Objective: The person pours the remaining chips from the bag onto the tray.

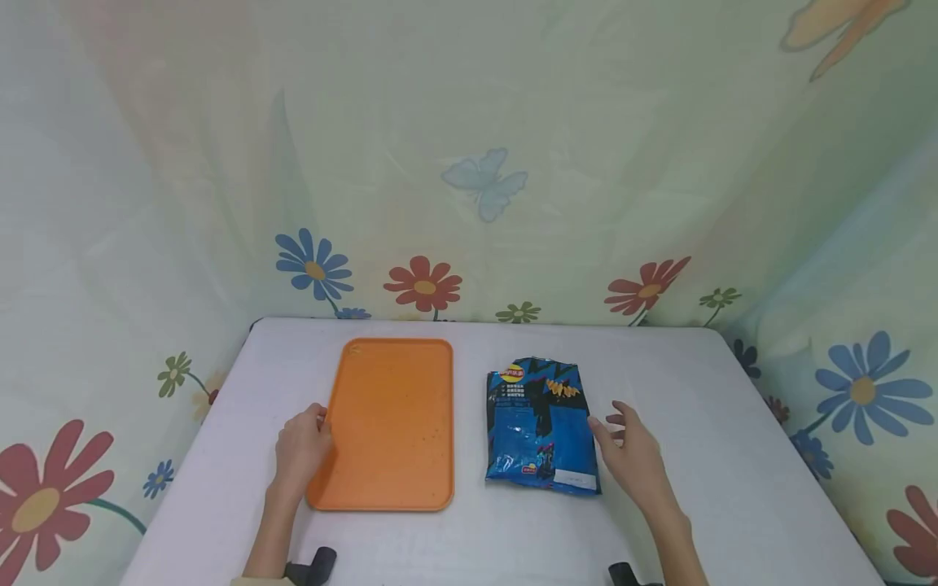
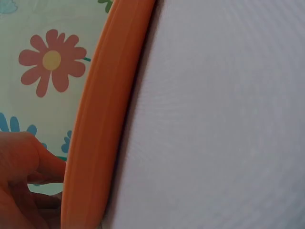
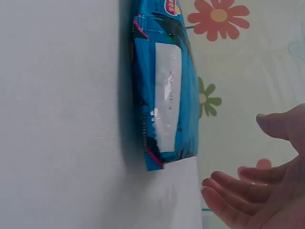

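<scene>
The orange tray [image 1: 392,423], with rounded corners and a low rim, lies flat on the white table. At its left edge, my left hand [image 1: 302,443] grips the rim with thumb and fingers; the fingertips are partly hidden behind the rim [image 2: 97,119] in the left wrist view. A blue and black snack bag [image 1: 542,427] lies face up to the right of the tray. Beside the bag's right edge is my right hand [image 1: 636,456], thumb and fingers spread. The right wrist view shows a gap between this hand [image 3: 262,181] and the bag [image 3: 167,90].
The white table [image 1: 469,545] reaches back to a hanging cloth [image 1: 366,163] printed with flowers and butterflies. Black wrist straps or mounts [image 1: 313,566] show at the bottom of the head view. A strip of table separates tray and bag.
</scene>
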Demonstrator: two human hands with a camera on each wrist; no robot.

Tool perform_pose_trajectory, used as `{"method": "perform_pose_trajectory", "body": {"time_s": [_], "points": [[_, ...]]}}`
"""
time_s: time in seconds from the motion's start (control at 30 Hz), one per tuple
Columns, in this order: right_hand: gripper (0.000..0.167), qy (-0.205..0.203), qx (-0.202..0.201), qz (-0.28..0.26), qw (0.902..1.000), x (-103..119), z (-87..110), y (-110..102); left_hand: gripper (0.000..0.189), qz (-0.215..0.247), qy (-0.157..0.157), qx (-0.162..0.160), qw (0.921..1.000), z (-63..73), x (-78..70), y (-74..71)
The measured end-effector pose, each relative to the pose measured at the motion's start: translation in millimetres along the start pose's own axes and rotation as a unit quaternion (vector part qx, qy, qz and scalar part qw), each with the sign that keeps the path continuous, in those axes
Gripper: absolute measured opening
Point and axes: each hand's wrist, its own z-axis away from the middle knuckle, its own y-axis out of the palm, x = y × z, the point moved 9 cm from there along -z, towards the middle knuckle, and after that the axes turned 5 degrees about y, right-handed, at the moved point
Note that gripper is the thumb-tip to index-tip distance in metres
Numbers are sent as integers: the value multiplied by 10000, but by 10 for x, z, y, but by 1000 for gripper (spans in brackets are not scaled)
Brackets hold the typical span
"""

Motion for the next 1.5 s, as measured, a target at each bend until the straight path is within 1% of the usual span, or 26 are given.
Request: {"method": "perform_pose_trajectory", "body": {"time_s": [0.13,0.23,0.37,0.57,0.77,0.97,1.1,1.23,1.33,1.5], "points": [[71,495,165,-188,9985,-170,34,61,26,-24,10,-6,10000,-4,-2,-3],[73,735,226,-230,9968,-265,41,114,26,-30,1,24,10000,-5,4,-2],[75,941,342,-317,9945,-340,44,189,26,-40,-28,51,10000,-4,12,-2],[76,1149,461,-533,9909,-389,69,279,26,-22,-27,55,10000,-4,7,4],[68,1428,492,-633,9865,-408,95,363,26,-50,-30,61,10000,-4,14,9],[61,1721,458,-920,9797,-425,112,423,26,-81,23,45,10000,-7,8,2],[59,1772,409,-1056,9776,-449,116,452,25,-61,54,38,10000,-1,-1,-15],[54,1714,292,-1038,9793,-475,129,451,26,-38,51,83,9999,6,0,-10],[50,1616,252,-1041,9810,-468,137,440,27,-38,26,102,9999,10,4,-3],[47,1324,330,-1130,9842,-434,146,442,28,-5,-23,117,9999,7,-5,5]]}}
